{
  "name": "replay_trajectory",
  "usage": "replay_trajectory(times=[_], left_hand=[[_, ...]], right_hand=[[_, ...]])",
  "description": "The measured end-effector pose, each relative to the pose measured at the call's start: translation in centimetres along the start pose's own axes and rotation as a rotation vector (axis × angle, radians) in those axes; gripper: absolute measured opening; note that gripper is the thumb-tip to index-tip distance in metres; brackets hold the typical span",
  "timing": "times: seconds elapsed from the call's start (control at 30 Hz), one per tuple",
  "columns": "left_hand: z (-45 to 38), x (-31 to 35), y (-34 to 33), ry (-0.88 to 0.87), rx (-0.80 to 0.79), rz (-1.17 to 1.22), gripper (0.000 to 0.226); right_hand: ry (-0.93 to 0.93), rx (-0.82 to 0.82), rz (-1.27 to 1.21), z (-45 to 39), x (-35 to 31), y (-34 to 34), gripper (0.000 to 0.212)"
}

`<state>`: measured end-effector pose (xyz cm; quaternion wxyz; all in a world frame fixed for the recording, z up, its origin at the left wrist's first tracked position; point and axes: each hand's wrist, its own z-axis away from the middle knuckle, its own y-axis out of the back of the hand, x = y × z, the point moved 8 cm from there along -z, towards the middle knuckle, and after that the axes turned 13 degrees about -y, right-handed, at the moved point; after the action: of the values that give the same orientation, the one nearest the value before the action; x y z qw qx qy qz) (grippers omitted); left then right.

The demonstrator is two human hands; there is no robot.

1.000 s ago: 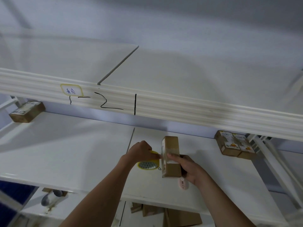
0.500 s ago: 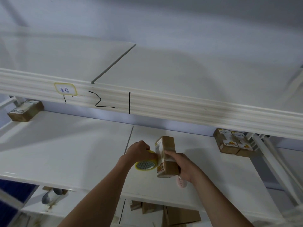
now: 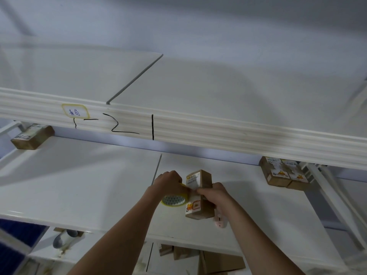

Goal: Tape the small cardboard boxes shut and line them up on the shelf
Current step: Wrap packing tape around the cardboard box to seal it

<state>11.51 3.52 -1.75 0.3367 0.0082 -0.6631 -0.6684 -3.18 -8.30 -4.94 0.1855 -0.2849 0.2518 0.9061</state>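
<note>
Two hands meet over the middle shelf [image 3: 79, 185], near its front edge: our right hand [image 3: 215, 195] clamps the small cardboard box [image 3: 198, 195], long axis running front to back, while our left hand [image 3: 168, 182], curled round the yellow tape roll [image 3: 174, 199], sits just left of it, so we judge the tape goes across rightward

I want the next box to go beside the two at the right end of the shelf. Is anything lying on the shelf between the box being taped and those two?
Nothing visible does. The box, in the right hand's grip with the tape roll in the left hand, faces bare white shelf up to the two boxes.
</note>
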Motion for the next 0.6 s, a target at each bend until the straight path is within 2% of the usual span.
replay_trajectory(times=[0.1, 0.2, 0.33, 0.47, 0.6], left_hand=[[0.0, -0.7, 0.3, 0.001, -0.027, 0.101, 0.042], [0.2, -1.4, 0.2, 0.003, -0.027, 0.201, 0.047], [0.2, -2.6, 0.4, -0.02, -0.004, 0.318, 0.048], [0.0, -2.8, 0.9, -0.004, 0.029, 0.282, 0.048], [-0.2, -3.4, 1.1, 0.054, 0.041, 0.249, 0.052]], right_hand=[[0.006, -0.04, -0.034, -0.3, 0.2, 0.1, 0.061], [0.022, -0.061, -0.045, -0.4, 0.1, 0.5, 0.06], [0.02, -0.106, -0.072, -0.7, 0.2, 1.2, 0.081], [0.024, -0.122, -0.073, -0.4, 0.2, 1.1, 0.059], [0.034, -0.153, -0.08, 0.0, -0.2, 1.2, 0.054]])
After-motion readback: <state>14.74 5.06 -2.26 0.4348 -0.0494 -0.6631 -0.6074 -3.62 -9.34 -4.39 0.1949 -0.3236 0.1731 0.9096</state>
